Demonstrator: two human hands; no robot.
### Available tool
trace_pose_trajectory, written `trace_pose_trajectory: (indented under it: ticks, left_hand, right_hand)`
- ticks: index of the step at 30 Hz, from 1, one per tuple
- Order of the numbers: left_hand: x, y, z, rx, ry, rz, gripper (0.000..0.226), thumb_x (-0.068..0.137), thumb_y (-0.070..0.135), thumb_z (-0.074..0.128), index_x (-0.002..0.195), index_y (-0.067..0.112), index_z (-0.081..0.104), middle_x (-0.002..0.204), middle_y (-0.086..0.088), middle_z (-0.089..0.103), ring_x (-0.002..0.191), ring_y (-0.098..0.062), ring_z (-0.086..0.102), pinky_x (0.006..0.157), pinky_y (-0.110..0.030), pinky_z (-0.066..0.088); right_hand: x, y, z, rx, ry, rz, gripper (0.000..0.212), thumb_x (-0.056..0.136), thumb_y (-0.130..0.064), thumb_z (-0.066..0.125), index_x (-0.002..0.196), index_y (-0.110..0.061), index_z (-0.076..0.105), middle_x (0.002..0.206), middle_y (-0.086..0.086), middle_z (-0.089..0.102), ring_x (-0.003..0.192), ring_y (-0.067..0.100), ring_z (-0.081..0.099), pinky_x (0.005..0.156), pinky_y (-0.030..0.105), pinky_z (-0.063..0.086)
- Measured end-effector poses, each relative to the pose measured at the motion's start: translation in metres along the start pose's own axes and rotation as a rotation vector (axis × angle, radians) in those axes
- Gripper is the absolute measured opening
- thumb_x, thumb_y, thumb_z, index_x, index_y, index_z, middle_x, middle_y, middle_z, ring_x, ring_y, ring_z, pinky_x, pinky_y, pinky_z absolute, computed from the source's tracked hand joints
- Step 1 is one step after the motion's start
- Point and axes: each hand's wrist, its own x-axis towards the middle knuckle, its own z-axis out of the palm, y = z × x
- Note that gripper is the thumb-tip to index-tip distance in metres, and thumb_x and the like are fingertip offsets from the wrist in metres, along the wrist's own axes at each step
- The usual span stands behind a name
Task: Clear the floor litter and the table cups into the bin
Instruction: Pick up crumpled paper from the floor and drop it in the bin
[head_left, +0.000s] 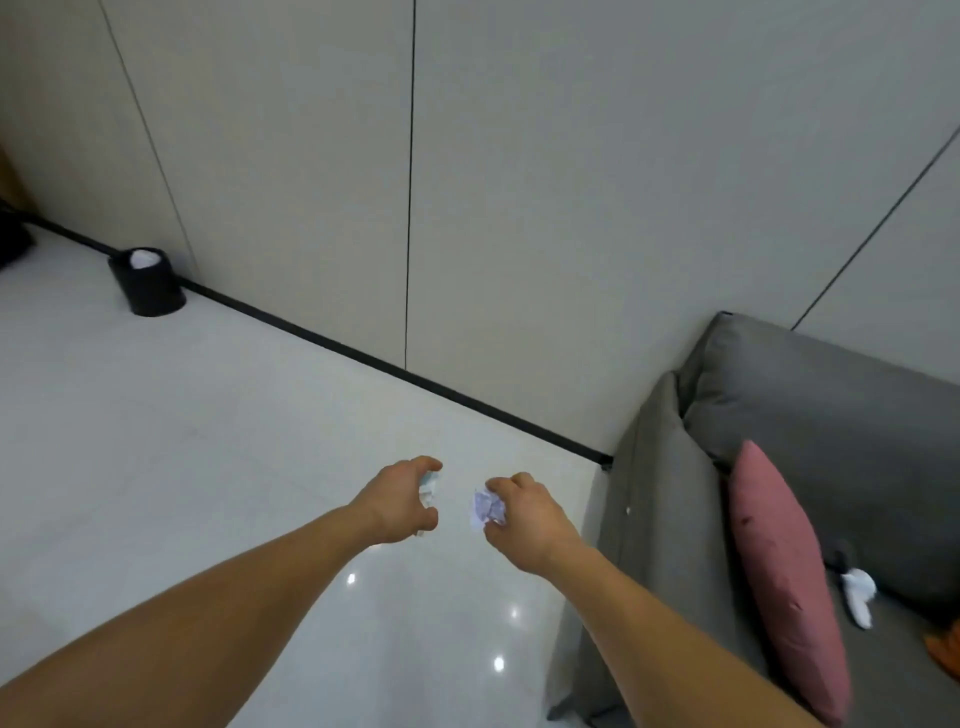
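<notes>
Both hands clutch paper; sofa right, bin far-left

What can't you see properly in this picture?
- Left paper: mostly hidden by the left hand.
- Bin: small and far; contents just a white blob.
- Orange thing: cut off by the right edge.
- Table and cups: out of view.

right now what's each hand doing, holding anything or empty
Left hand: closed around a pale crumpled scrap.
Right hand: closed around a crumpled paper ball.
</notes>
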Motion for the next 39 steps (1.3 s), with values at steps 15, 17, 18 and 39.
trace_pose_trajectory:
  ticks: [15, 17, 18, 39]
  left_hand:
    - [0.142, -0.129, -0.184, -0.056, 0.338, -0.327, 0.07, 0.075, 0.02, 0.07, 0.139, 0.026, 0.041, 0.134, -0.006, 0.05, 0.104, -0.02, 0.057, 0.077, -0.027, 0.055]
    - [0.157, -0.143, -0.203, -0.08, 0.393, -0.372, 0.071, 0.075, 0.02, 0.07, 0.139, 0.026, 0.041, 0.135, -0.006, 0.05, 0.102, -0.019, 0.056, 0.071, -0.023, 0.051]
    - [0.163, -0.151, -0.212, -0.087, 0.408, -0.395, 0.071, 0.076, 0.02, 0.07, 0.139, 0.026, 0.041, 0.135, -0.007, 0.05, 0.1, -0.019, 0.056, 0.069, -0.022, 0.051]
    - [0.333, -0.403, -0.498, -0.114, 0.449, -0.476, 0.069, 0.078, 0.017, 0.067, 0.141, 0.021, 0.04, 0.133, -0.008, 0.051, 0.106, -0.023, 0.058, 0.081, -0.026, 0.051]
  right_hand:
    - [0.31, -0.149, -0.009, -0.083, -0.167, -0.444, 0.051, 0.091, -0.028, 0.055, 0.141, -0.022, 0.044, 0.135, 0.004, 0.045, 0.12, 0.024, 0.047, 0.093, 0.029, 0.042]
    - [0.347, -0.172, -0.012, -0.096, -0.184, -0.507, 0.052, 0.091, -0.028, 0.055, 0.142, -0.022, 0.044, 0.135, 0.004, 0.045, 0.121, 0.024, 0.047, 0.094, 0.029, 0.041]
    - [0.364, -0.183, -0.011, -0.102, -0.189, -0.528, 0.052, 0.092, -0.027, 0.055, 0.142, -0.022, 0.043, 0.136, 0.004, 0.045, 0.121, 0.025, 0.046, 0.094, 0.029, 0.041]
    - [0.672, -0.48, 0.064, -0.176, -0.332, -0.622, 0.051, 0.091, -0.029, 0.054, 0.141, -0.024, 0.043, 0.137, 0.003, 0.042, 0.121, 0.024, 0.047, 0.095, 0.03, 0.043]
